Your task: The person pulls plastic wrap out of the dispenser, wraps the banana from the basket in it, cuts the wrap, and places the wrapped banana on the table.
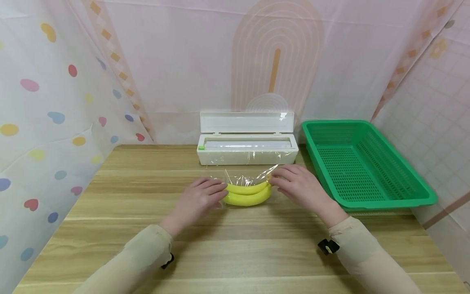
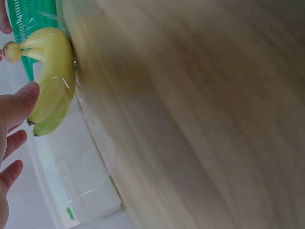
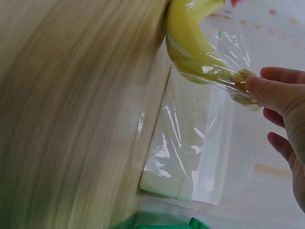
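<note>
Bananas point(image 1: 247, 200) lay between left hand point(image 1: 200, 198), its finger closure unclear, and right hand point(image 1: 299, 185), whose fingers pinched film point(image 1: 244, 180) stemward, apparently for tautness.

I hold two joined yellow bananas point(image 1: 247, 199), set crosswise, stem end right, tips left, curve bowed toward the near side; creased clear film point(image 3: 236, 45) covers the stem end.
</note>
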